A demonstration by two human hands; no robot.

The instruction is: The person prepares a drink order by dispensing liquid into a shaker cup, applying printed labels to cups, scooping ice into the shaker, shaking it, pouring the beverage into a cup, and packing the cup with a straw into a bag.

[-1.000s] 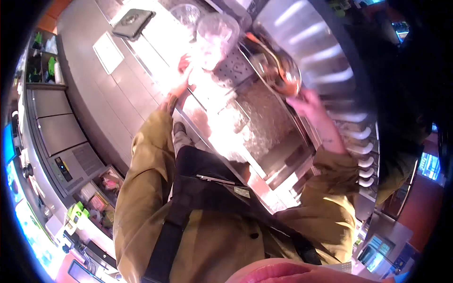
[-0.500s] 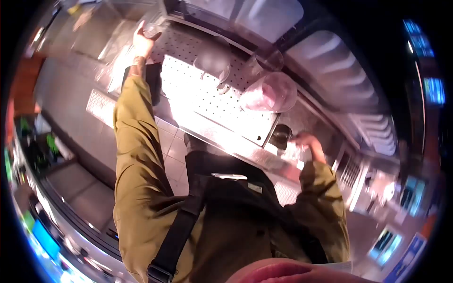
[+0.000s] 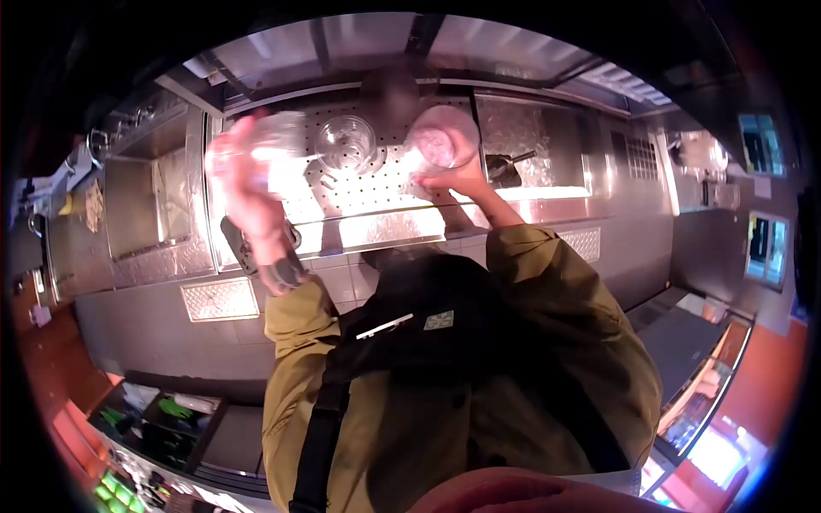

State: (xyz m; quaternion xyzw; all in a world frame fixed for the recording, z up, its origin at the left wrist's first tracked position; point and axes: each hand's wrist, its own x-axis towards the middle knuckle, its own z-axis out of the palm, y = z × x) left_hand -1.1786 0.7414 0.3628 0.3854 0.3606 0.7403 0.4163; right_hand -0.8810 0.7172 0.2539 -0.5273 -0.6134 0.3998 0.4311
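Note:
My left hand [image 3: 244, 175] is smeared by motion at the left end of the perforated steel drainboard [image 3: 359, 192]. A blurred clear glass [image 3: 286, 137] moves with it, its outline streaked, and my fingers are hard to make out. My right hand [image 3: 462, 175] is closed around the side of a wide clear glass [image 3: 438, 141] near the board's right end. Pale pinkish contents, possibly ice, show in that glass. Between my hands another clear glass [image 3: 346, 144] rests on the board. Behind it is a dark, blurred round shape [image 3: 393, 94].
A black scoop [image 3: 509, 168] lies in the steel well [image 3: 543, 128] right of the board. A steel sink [image 3: 162, 201] is at the left. Steel panels [image 3: 359, 47] run along the back. A dark object [image 3: 235, 244] sits at the counter's front, beneath my left forearm.
My right hand has moved left from the scoop's area and taken hold of the wide glass. My left hand has drawn back toward me with a clear glass. The head view has turned.

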